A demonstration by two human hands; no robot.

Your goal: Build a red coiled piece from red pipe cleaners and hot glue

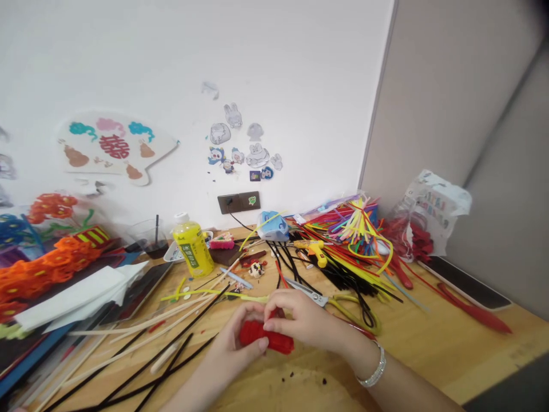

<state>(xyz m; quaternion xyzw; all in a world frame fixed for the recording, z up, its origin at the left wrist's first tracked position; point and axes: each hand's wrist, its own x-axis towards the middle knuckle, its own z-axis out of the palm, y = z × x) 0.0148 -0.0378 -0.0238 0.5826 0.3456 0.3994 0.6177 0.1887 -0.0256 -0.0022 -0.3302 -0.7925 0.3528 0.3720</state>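
Both hands meet low in the middle of the wooden desk [446, 349] around a fuzzy red coiled piece [266, 337]. My left hand [234, 343] comes in from the lower left and grips its left end, fingers curled. My right hand [306, 320], with a silver bracelet [374, 369] on the wrist, pinches the piece from above and the right. A red strand runs up from the piece between my fingers. Green-handled scissors [338, 302] lie just behind my right hand.
A big heap of coloured fuzzy stems [355, 234] fills the back right, with a yellow glue gun [315, 250] in it. A yellow drink bottle [193, 246], a blue device [272, 226], long black and pale sticks [163, 337] and orange crafted flowers [38, 263] lie left. A plastic bag [429, 212] stands far right.
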